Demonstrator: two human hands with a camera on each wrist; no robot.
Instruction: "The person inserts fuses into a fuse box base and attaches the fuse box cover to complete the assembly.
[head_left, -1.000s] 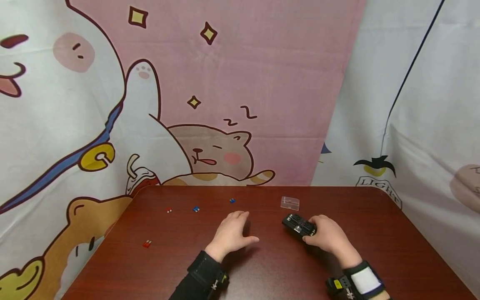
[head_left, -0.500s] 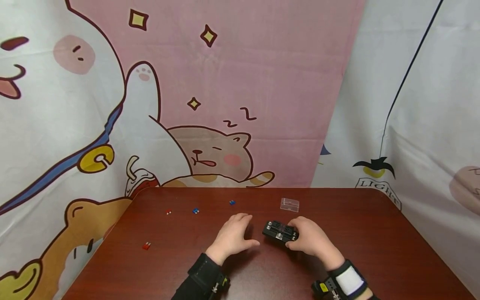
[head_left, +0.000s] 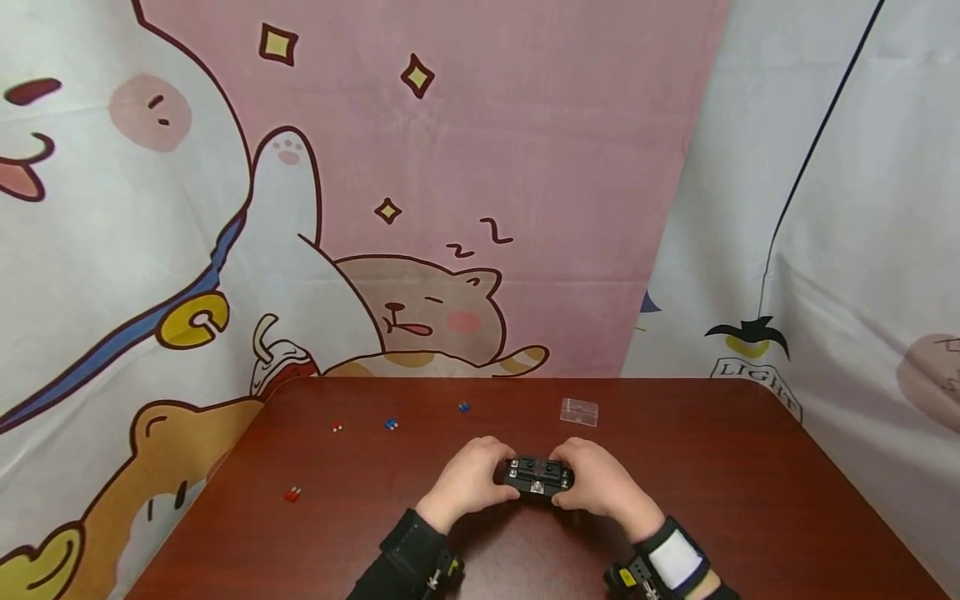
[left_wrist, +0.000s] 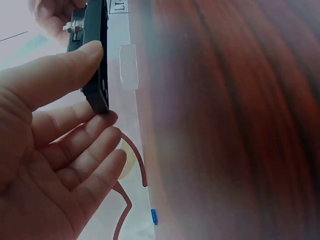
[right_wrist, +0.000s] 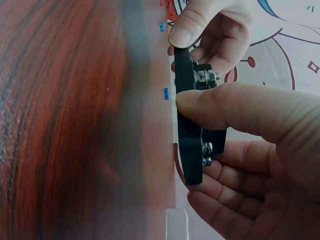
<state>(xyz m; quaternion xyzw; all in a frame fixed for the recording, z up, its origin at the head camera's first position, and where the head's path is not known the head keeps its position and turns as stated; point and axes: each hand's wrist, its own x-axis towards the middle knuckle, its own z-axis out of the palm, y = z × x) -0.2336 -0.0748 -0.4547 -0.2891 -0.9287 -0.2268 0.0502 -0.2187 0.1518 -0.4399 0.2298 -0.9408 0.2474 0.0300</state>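
A black terminal block (head_left: 538, 477) with metal screws along it is held up between both hands, above the table. My right hand (head_left: 597, 479) grips its right end; in the right wrist view the thumb lies flat along the side of the block (right_wrist: 190, 140) with fingers behind. My left hand (head_left: 468, 477) pinches the left end. In the left wrist view its thumb presses one face of the block (left_wrist: 98, 95), the index and middle fingertips meet the lower end, and the other fingers stretch out loosely.
On the brown table (head_left: 375, 550), a clear plastic cover (head_left: 580, 412) lies at the back right. Small blue connectors (head_left: 392, 424) and another blue connector (head_left: 464, 407) lie toward the back. Red connectors (head_left: 292, 494) lie at the left. A printed cloth (head_left: 555, 167) hangs behind.
My right hand has brought the terminal block leftward and turned it roughly level across. My left hand, apart from it before, now pinches its left end.
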